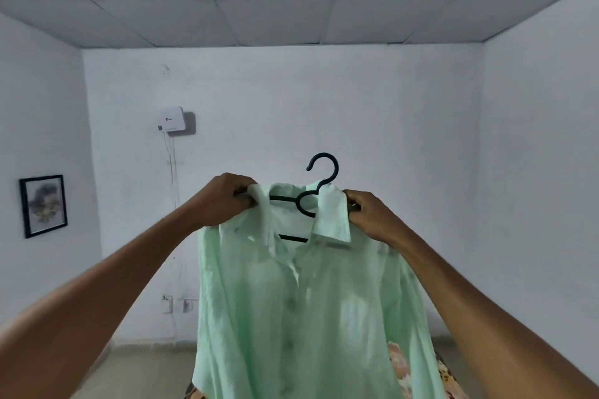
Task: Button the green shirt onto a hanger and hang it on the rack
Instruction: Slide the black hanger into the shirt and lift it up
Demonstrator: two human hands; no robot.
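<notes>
1. You hold the green shirt point(311, 295) up at the centre of the frame, draped on a black hanger point(319, 186) whose hook rises free above the collar.
2. Your left hand point(227, 201), left of centre, has its fingers clamped on the collar and the hanger's arm together; that likely keeps the cloth from sliding off.
3. Your right hand point(369, 215), right of centre, is closed the same way on the other shoulder, so the shirt hangs level and faces you.
4. The placket runs down the lower middle with buttons showing; the top gapes open, and whether the lower buttons are fastened you cannot tell through the blur.
5. No rack is in view; only a framed picture point(43, 206) at the left edge and a white box point(173, 120) on the back wall.
</notes>
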